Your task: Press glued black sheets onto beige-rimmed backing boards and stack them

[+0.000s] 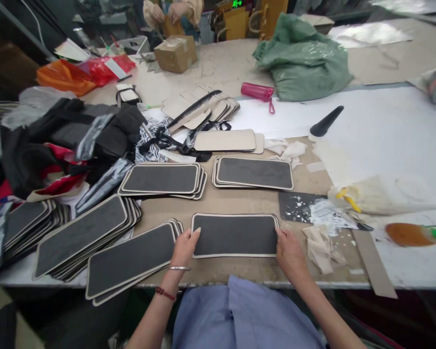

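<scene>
A dark grey rectangular panel [234,236] with rounded corners and a pale border lies in front of me at the table's near edge. My left hand [184,247] grips its left end, thumb on top. At the right end my right hand [289,249] pinches the edge in the same way. Just left of my left hand is a stack of like panels [131,261]. Behind the held panel sit two more piles, one at the left [162,178] and one at the right [255,173]. Whether one panel or more is between my hands, I cannot tell.
Further stacks of panels [82,235] fan out at the left, by heaped dark fabric [109,126]. At right lie a glue-smeared dark board [294,206], a plastic bag [381,194] and an orange-brown bottle [409,234]. A green sack [305,60] and cardboard box [176,53] stand farther back, near another person's hands [176,12].
</scene>
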`<state>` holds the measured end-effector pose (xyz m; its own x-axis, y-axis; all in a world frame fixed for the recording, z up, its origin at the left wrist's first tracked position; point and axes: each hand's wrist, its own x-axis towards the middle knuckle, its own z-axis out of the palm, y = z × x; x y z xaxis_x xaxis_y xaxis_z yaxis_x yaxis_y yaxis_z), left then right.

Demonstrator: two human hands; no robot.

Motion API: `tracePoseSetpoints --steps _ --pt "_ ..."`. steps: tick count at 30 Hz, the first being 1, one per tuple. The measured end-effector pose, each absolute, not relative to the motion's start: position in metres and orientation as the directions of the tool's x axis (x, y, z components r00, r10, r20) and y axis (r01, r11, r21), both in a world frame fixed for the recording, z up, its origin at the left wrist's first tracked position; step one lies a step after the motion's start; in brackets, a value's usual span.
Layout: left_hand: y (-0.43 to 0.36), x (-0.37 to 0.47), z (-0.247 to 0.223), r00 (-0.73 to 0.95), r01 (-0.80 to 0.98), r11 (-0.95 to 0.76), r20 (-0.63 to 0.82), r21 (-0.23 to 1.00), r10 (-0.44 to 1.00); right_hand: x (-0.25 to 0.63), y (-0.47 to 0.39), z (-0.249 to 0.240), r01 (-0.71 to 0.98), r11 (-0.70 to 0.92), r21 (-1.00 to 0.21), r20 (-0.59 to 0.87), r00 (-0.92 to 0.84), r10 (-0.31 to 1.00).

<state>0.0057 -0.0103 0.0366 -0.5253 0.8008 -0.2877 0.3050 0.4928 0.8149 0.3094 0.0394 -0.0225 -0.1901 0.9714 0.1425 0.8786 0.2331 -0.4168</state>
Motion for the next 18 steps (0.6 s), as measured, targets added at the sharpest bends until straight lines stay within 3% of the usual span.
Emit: tracePoseSetpoints --steps 6,9,12,15,18 --pt "-0.011 0.013 0.055 -0.427 0.173 0.522 -0.414 0.835 0.803 0.325 0.016 0.006 0.779 0.227 -0.584 0.258 -0.086 0.962" --pt "-0.006 0.018 0.068 -0.436 0.134 0.542 -0.441 0.830 0.784 0.320 -0.004 0.041 0.647 0.269 -0.713 0.074 -0.312 0.947" --pt "0.003 0.025 0.084 -0.428 0.169 0.554 -0.445 0.815 0.786 0.286 -0.018 0.068 0.492 0.293 -0.820 -0.086 -0.612 0.787" --pt "0.012 0.032 0.103 -0.404 0.301 0.525 -0.392 0.796 0.827 0.231 -0.019 0.066 0.327 0.401 -0.856 0.009 -0.765 0.643" --pt "0.014 0.039 0.119 -0.381 0.435 0.466 -0.312 0.770 0.870 0.187 -0.010 0.038 0.336 0.547 -0.766 0.133 -0.750 0.648"
